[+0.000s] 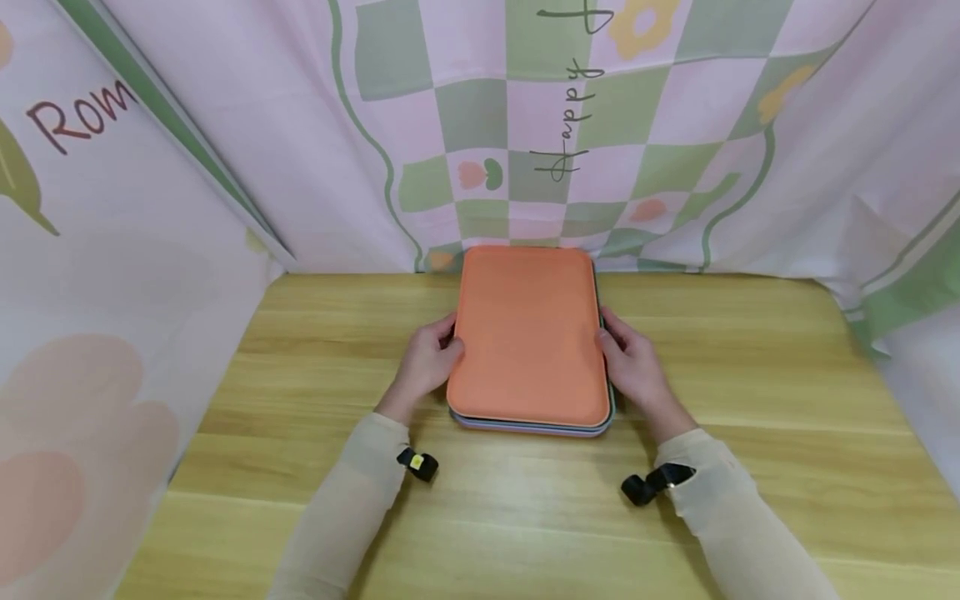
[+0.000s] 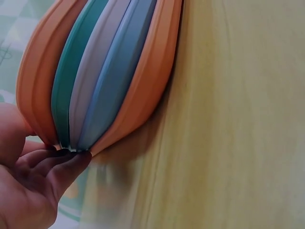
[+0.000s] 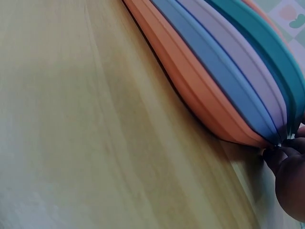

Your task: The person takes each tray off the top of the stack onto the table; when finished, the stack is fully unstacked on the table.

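A stack of rectangular plastic trays (image 1: 531, 333) sits near the back edge of the wooden table, with an orange one on top. From the side, in the left wrist view, a green tray (image 2: 66, 90), a lilac tray (image 2: 93, 76), a blue tray (image 2: 116, 81) and a bottom orange tray (image 2: 147, 86) show below it. My left hand (image 1: 429, 357) grips the stack's left side, thumb by the top rim and fingers along the lower edges. On the opposite side my right hand (image 1: 633, 360) holds the stack, its fingertips at the tray edges in the right wrist view.
The wooden table (image 1: 517, 517) reaches back to a printed curtain (image 1: 405, 125) with green checks. More printed cloth (image 1: 150, 250) hangs on the left side. A black strap with a small camera is worn over each sleeve.
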`<state>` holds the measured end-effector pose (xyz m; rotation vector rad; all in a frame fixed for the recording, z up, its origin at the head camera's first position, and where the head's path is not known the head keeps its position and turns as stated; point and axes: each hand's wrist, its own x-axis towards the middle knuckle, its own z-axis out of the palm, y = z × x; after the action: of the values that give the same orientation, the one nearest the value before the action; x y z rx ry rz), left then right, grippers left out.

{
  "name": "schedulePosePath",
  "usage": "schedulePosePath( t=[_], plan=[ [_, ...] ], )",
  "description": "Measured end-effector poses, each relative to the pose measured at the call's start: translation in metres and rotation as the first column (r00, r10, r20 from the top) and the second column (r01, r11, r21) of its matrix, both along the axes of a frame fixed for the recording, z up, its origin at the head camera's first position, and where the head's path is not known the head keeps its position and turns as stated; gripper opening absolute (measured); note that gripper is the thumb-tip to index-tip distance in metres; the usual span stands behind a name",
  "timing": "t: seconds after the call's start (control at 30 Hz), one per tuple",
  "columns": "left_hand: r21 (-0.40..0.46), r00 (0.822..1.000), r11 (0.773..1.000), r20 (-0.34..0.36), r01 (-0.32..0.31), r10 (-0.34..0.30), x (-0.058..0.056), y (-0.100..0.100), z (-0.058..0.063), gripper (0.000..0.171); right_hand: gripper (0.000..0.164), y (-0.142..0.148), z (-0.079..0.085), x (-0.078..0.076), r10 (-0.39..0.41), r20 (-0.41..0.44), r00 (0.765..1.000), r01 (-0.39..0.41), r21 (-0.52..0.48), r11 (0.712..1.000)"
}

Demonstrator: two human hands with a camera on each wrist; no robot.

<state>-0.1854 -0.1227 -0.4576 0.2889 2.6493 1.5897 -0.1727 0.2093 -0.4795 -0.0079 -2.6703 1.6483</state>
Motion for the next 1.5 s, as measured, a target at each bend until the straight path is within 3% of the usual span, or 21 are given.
schedulePosePath(
  t=[0.27,0.47,0.67,0.77,0.9,1.5],
  plan=[
    [0.096,0.998,0.995,0.043,-0.039,0.035,0.001,-0.004,-0.003,0.055,0.055,-0.001,0.002,0.000,0.003,0.014,1.000,-0.002,-0.022,1.000],
    [0.175,0.988,0.973,0.063,-0.150,0.141,0.002,-0.007,-0.004,0.050,0.056,-0.001,0.004,0.000,-0.005,-0.009,1.000,0.005,-0.013,1.000],
    [0.225,0.947,0.920,0.094,-0.322,0.308,0.003,-0.020,-0.001,0.044,0.056,0.000,0.006,0.001,-0.008,-0.006,1.000,0.008,0.004,1.000],
    [0.256,0.925,0.889,0.122,-0.378,0.359,0.004,-0.027,0.000,0.042,0.056,0.001,0.006,0.001,-0.014,0.002,1.000,0.014,0.010,1.000],
    [0.281,0.915,0.871,0.137,-0.404,0.380,0.006,-0.035,0.003,0.039,0.055,0.000,0.007,0.001,-0.026,-0.001,1.000,0.026,0.018,0.999],
    [0.302,0.889,0.837,0.192,-0.457,0.416,0.004,-0.075,0.002,0.038,0.054,-0.007,0.006,-0.001,-0.031,0.013,0.999,0.031,0.034,0.999]
  ],
)
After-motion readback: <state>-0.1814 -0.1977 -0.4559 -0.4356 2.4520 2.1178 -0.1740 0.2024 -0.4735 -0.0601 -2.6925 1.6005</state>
